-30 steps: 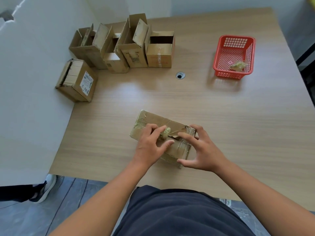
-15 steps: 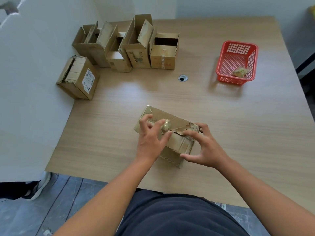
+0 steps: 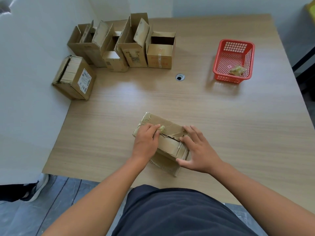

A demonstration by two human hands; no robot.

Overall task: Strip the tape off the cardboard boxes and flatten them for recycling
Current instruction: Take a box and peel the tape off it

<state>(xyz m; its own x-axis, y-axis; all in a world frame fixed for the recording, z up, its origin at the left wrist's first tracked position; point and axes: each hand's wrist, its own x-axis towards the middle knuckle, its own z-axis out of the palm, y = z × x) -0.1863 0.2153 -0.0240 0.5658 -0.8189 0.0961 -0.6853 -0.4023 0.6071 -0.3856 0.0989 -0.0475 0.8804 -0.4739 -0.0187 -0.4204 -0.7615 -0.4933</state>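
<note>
A: Where's the box (image 3: 170,145)?
B: Near middle of the table (image 3: 221,125); long axis far-left to near-right.
A: Hands?
B: Left hand (image 3: 146,142) pinches the tape wad (image 3: 161,128) on top; right hand (image 3: 197,150), fingers spread, braces the right end; the peel likely follows that axis.

You stand in an office-like room: a wood-laminate bench (image 3: 221,120) with a cable grommet (image 3: 180,77), a white partition panel (image 3: 30,65) at your left, pale plain walls (image 3: 213,5).
</note>
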